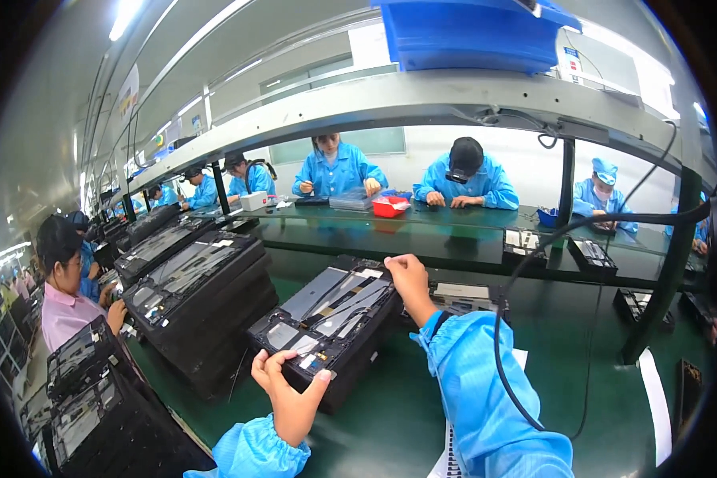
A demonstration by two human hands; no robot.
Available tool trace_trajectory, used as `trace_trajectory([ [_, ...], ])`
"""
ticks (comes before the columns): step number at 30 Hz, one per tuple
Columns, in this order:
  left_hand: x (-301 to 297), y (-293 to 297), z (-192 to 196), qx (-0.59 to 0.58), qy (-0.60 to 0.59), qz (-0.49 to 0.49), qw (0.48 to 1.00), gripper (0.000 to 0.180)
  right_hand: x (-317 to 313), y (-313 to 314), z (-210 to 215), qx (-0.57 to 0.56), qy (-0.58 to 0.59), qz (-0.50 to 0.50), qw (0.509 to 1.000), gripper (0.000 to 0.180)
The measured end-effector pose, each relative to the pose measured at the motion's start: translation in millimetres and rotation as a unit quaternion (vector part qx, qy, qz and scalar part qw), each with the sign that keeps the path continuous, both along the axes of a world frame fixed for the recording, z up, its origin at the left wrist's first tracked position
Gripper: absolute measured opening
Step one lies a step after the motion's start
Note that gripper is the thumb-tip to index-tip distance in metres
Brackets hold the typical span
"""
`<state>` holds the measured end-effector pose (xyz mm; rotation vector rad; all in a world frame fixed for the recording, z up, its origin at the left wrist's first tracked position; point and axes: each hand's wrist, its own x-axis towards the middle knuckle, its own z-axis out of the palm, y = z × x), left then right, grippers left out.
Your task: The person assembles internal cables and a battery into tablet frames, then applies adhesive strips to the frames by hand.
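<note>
In front of me is a stack of black foam trays (pixel 358 362), and its top tray (pixel 374 317) holds an opened flat electronic device (pixel 327 299) with grey plates, dark ribbon cables and small boards. My left hand (pixel 291 398) grips the near corner of that top tray, thumb and fingers apart around its edge. At the far right corner my right hand (pixel 410 284) has its fingers bent over the rim, holding it. I cannot tell whether the top tray is lifted off the stack. Another device tray (pixel 462 293) lies just beyond my right forearm, partly hidden by it.
Tall tray stacks (pixel 207 315) stand to the left, beside a person in pink (pixel 65 311). A black cable (pixel 498 350) loops past my right arm. White paper (pixel 520 358) lies under that arm. A shelf beam (pixel 334 111) crosses overhead; co-workers in blue sit across the green bench (pixel 422 239).
</note>
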<state>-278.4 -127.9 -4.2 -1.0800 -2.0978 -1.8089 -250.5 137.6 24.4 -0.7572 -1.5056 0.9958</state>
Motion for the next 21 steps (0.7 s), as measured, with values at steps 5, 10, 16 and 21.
trace_trajectory([
  [5, -6, 10, -9, 0.010, 0.067, 0.040, 0.997, 0.053, -18, 5, -21, 0.081, 0.045, -0.019, 0.996, 0.023],
  [10, -10, 14, -11, 0.011, 0.052, 0.048, 0.997, 0.050, -16, 18, -18, 0.094, -0.027, 0.075, 0.992, 0.032],
  [16, 18, 6, -6, 0.107, 0.271, 0.009, 0.957, 0.057, 110, 85, -20, 0.125, -0.500, -0.084, 0.853, 0.039],
  [21, 75, 62, 3, -0.036, 0.380, -0.254, 0.889, 0.034, 180, 71, -74, 0.347, -0.531, -0.002, 0.773, 0.042],
])
